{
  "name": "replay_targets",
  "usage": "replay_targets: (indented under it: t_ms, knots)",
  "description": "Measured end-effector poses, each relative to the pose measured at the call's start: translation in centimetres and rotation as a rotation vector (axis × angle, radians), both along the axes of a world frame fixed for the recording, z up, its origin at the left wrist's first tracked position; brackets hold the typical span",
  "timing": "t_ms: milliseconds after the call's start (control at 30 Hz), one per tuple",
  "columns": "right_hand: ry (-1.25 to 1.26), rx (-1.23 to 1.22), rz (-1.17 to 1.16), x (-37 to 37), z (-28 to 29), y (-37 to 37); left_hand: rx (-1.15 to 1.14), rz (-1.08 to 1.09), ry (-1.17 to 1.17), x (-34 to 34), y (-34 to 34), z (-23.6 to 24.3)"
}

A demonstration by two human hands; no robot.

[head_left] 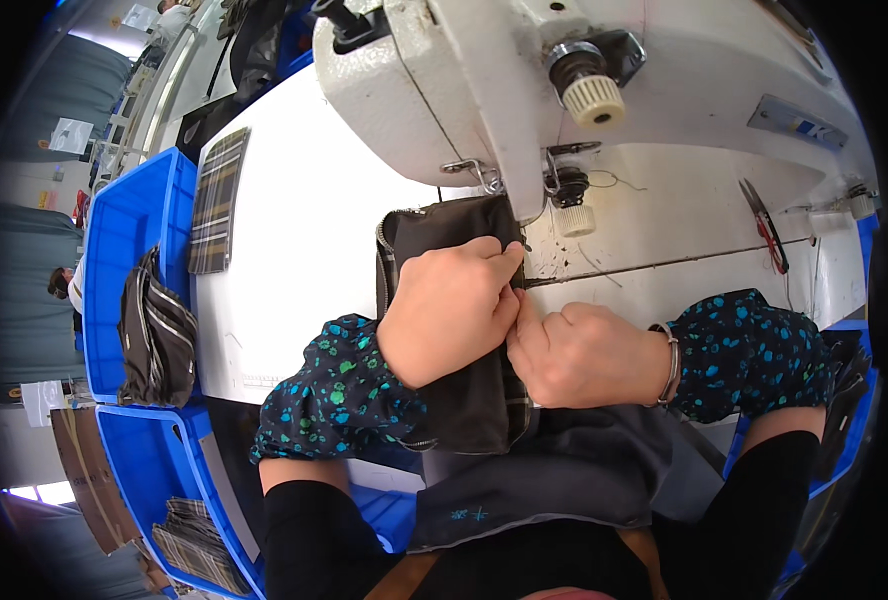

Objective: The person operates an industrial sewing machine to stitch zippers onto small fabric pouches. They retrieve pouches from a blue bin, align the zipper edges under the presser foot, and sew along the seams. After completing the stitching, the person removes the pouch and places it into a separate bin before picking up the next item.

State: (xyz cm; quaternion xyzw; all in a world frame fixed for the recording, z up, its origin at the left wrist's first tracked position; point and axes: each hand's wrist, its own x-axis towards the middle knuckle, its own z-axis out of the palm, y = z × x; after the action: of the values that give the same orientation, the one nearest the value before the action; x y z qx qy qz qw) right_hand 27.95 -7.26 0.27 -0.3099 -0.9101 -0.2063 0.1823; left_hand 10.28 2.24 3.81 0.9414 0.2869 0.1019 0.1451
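Observation:
A dark brown zippered fabric piece (444,225) with a plaid edge lies under the head of a white sewing machine (414,100). My left hand (444,305) presses on it, thumb and forefinger closed at its right edge, just below the needle area. Just right of that, my right hand (589,355) grips the same edge with curled fingers, its fingertips close to my left ones. The needle itself is hard to make out behind the machine's front.
Blue bins (144,170) at the left hold dark and plaid pieces. A folded plaid piece (219,200) lies on the white table (284,150). Red-handled scissors (774,240) lie at the right beside another blue bin (844,450). Other people (69,285) are at the far left.

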Motion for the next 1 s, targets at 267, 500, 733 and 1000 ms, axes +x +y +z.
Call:
replay_targets:
  t_ms: [267,500,733,1000]
  knots:
    - [0.02,0.02,-0.071,0.5,-1.2,1.7,0.045,0.063,-0.016,0.3,1.4,-0.4]
    - [-0.039,-0.048,-0.147,0.6,-0.7,1.7,0.015,0.018,-0.02,-0.2,1.9,1.0]
    - [0.019,-0.294,0.008,0.0,0.9,-1.5,0.045,-0.072,0.012,-2.0,-0.6,1.6]
    - [-0.056,-0.125,-0.072,-0.5,1.3,-2.3,0.26,-0.131,0.023,-1.6,-2.6,0.5]
